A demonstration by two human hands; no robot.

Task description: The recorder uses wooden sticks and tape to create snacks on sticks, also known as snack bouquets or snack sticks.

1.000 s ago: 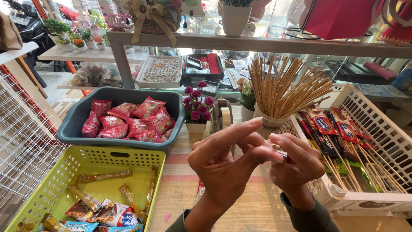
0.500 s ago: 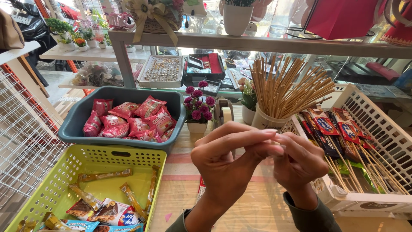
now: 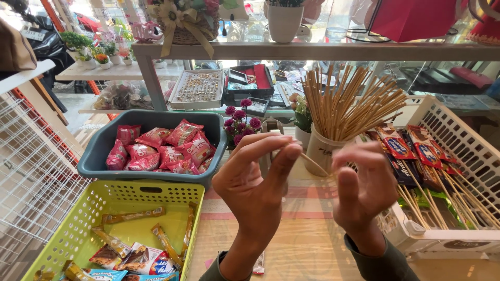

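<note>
My left hand (image 3: 260, 182) is raised over the table's middle, thumb and fingers pinched on one end of a thin pale strip (image 3: 315, 164) that looks like clear tape. The strip slants down to my right hand (image 3: 364, 184), whose curled fingers hold its other end. A tape dispenser (image 3: 271, 127) stands just behind my left fingertips. A white cup of wooden skewers (image 3: 344, 109) is right behind the hands.
A grey-blue tub (image 3: 99, 161) holds red snack packets at left. In front of it, a lime basket (image 3: 67, 234) holds wrapped bars. A white basket (image 3: 458, 140) with snacks on skewers is at right. Small pink flowers (image 3: 239, 119) and a shelf (image 3: 312, 51) stand behind.
My hands were pressed together at the fingertips. They have drawn apart, the left staying pinched and the right moving rightward, with the thin strip now stretched between them.
</note>
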